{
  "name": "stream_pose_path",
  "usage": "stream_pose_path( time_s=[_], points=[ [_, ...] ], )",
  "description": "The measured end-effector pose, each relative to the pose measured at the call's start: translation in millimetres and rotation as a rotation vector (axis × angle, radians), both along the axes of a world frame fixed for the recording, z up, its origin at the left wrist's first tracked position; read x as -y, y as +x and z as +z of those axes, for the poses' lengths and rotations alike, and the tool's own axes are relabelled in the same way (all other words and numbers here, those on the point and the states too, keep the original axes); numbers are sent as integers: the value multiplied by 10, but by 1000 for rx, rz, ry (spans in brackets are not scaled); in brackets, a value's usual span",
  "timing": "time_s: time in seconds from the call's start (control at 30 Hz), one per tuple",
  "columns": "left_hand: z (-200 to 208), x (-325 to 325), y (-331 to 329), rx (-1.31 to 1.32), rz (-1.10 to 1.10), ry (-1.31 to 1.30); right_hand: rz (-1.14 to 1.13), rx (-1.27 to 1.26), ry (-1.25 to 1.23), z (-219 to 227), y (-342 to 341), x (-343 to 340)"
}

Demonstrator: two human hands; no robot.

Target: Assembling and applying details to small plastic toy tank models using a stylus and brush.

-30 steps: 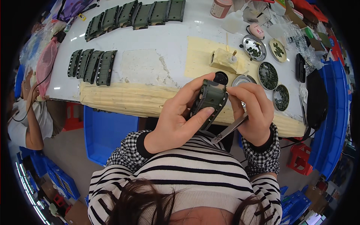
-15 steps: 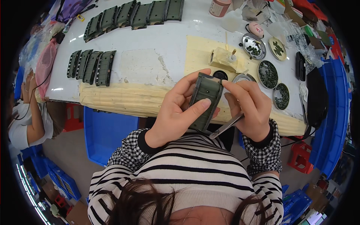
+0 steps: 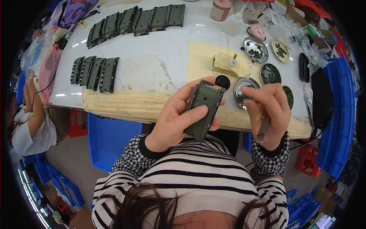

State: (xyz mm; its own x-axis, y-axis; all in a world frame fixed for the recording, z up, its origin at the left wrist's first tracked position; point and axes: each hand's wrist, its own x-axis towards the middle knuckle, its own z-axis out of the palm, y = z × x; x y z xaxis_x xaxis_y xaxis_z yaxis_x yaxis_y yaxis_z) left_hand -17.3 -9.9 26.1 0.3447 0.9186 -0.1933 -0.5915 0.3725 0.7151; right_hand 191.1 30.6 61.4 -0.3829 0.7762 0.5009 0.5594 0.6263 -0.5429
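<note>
Right hand (image 3: pixel 268 114) had come off the green panel (image 3: pixel 202 108) since the earlier frame and gone rightward, fingertips at a metal dish (image 3: pixel 237 87) on the wearer's side of the yellow block (image 3: pixel 227 65). Hands apart. I saw the left hand (image 3: pixel 171 122) clamped on the panel, thumb across its face; panel tilted, wearer's side of the block, left of the right hand. Right fingers curled, metal tool (image 3: pixel 263 131) held against the palm; whether fingertips pinched anything, I couldn't tell. Row of four similar panels (image 3: pixel 93 74) left of the block.
</note>
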Motion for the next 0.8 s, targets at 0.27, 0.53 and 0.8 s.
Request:
stream_pose_path(
  time_s=[0.27,0.53,0.8],
  points=[
    [6,64,79,-204,70,214,167,-36,174,-142,-108,-89],
    [-21,89,79,-259,61,271,191,42,202,-172,-80,-77],
    [84,22,-34,-128,-102,53,339,77,129,-108,38,-196]
  ],
)
